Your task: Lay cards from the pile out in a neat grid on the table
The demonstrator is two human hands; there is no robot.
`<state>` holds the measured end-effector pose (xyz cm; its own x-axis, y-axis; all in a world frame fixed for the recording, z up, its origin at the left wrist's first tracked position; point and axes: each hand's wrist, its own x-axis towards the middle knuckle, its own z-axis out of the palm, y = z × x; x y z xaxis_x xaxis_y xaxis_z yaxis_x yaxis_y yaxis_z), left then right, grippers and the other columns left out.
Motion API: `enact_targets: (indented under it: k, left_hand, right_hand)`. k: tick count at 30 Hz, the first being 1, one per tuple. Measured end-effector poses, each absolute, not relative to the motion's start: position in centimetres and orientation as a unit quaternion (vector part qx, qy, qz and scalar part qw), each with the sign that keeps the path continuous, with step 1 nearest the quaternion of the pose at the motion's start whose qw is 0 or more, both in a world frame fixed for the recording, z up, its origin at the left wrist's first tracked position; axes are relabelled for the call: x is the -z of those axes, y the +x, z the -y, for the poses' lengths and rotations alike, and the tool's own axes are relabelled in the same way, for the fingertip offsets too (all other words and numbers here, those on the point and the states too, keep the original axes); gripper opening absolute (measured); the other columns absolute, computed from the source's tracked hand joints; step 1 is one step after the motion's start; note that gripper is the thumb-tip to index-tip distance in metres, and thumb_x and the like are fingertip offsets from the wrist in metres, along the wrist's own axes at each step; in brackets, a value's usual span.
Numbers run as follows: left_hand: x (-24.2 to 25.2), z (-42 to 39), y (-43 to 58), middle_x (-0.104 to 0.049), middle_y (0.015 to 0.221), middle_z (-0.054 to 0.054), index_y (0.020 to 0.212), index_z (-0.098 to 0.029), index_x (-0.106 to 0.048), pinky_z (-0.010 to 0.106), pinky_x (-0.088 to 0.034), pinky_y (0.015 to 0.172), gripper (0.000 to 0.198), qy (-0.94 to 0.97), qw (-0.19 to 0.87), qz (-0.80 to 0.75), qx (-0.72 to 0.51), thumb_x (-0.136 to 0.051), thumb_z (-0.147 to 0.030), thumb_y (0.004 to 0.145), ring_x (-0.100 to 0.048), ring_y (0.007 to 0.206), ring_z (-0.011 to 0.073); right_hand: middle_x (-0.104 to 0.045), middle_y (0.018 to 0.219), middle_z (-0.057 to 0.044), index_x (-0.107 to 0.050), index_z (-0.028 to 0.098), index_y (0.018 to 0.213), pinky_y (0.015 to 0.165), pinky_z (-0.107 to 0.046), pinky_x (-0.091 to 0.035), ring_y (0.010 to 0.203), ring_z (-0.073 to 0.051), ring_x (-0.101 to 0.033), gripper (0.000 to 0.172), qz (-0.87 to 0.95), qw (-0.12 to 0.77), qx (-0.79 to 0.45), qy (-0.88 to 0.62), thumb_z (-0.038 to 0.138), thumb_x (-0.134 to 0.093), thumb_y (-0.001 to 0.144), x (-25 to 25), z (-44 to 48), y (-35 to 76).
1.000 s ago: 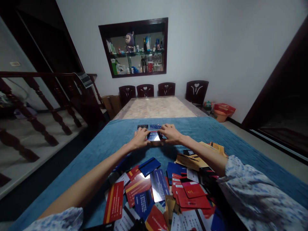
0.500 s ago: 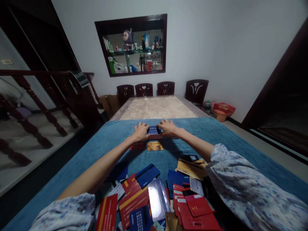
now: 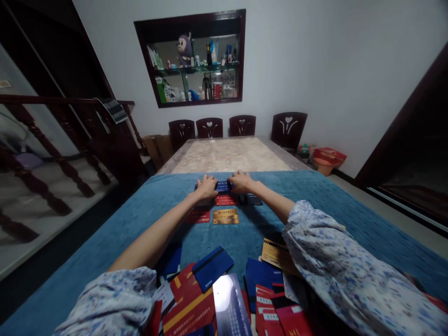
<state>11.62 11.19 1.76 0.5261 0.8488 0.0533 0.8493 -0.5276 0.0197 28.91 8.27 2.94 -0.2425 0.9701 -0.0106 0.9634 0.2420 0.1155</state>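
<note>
A blue card (image 3: 223, 186) with pale print lies between my hands at the far row of cards. My left hand (image 3: 207, 187) has its bent fingers at the card's left end. At the right end, the curled fingers of my right hand (image 3: 241, 182) touch it too; fingertips of both are partly hidden. Just nearer is a red card (image 3: 226, 200), with a dark card (image 3: 253, 199) to its right under my right wrist. A gold card (image 3: 226, 216) and another red card (image 3: 200, 216) form the row nearer me.
Loose cards pile up near me: a blue striped card (image 3: 213, 268), a shiny pale card (image 3: 231, 305), several red cards (image 3: 268, 308) and a gold card (image 3: 276, 254). A blue cloth (image 3: 140, 219) covers this end of the table (image 3: 227, 154). Chairs (image 3: 289, 128) stand beyond.
The blue card has shifted slightly away from me with both hands, uncovering the red card below it. My view has tilted and moved a little; my right forearm now covers more of the gold card.
</note>
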Motion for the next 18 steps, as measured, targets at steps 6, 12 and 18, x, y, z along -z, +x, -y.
enact_targets:
  k: [6,12,18]
  left_hand:
    - [-1.1,-12.2,12.0,-0.054,0.13,0.013,0.119,-0.024,-0.063,0.058,-0.037,0.096,0.042,-0.872,0.003,0.488,0.015,-0.06,-0.023,0.077,-0.038,0.125,0.0368]
    - [-1.1,-13.2,12.4,-0.057,0.127,0.014,0.118,-0.024,-0.065,0.059,-0.038,0.094,0.043,-0.87,-0.007,0.493,-0.014,-0.062,-0.022,0.075,-0.039,0.124,0.0392]
    - [-1.2,-13.7,12.6,-0.058,0.127,0.014,0.115,-0.022,-0.068,0.062,-0.036,0.097,0.043,-0.873,-0.013,0.487,-0.034,-0.063,-0.018,0.072,-0.039,0.126,0.0411]
  right_hand:
    - [-0.053,0.136,-0.019,-0.059,0.022,0.129,0.096,-0.058,-0.04,0.129,-0.038,-0.039,0.047,-0.784,0.052,-0.034,0.618,0.031,-0.061,0.083,-2.2,-9.1,29.0]
    - [-0.055,0.134,-0.018,-0.061,0.023,0.128,0.095,-0.058,-0.04,0.128,-0.039,-0.039,0.047,-0.782,0.061,-0.026,0.62,0.032,-0.06,0.082,-1.8,-9.8,28.9]
    - [-0.055,0.134,-0.019,-0.063,0.022,0.128,0.096,-0.06,-0.038,0.129,-0.039,-0.038,0.049,-0.779,0.071,-0.016,0.623,0.027,-0.059,0.079,-2.0,-10.1,28.7]
